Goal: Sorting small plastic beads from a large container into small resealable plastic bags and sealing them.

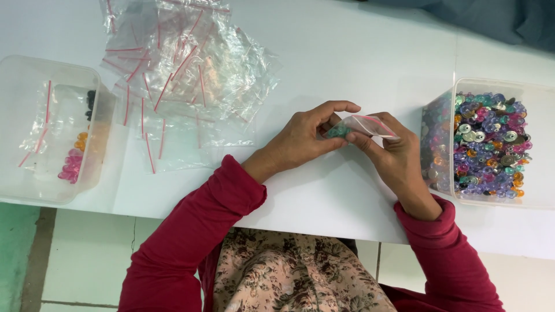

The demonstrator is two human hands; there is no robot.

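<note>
Both of my hands hold one small clear zip bag (pixel 363 124) with a red seal strip, just above the white table (pixel 347 63). Green pieces show inside its left end. My left hand (pixel 306 136) pinches that left end between thumb and fingers. My right hand (pixel 393 153) grips the bag's right side from below. Red sleeves cover both of my arms.
A clear tub (pixel 491 193) full of colourful beads stands at the right. At the left, another clear tub (pixel 17 179) holds filled bags with pink, orange and dark beads. A loose pile of empty zip bags (pixel 185 75) lies at the back left. Tiled floor shows below the table edge.
</note>
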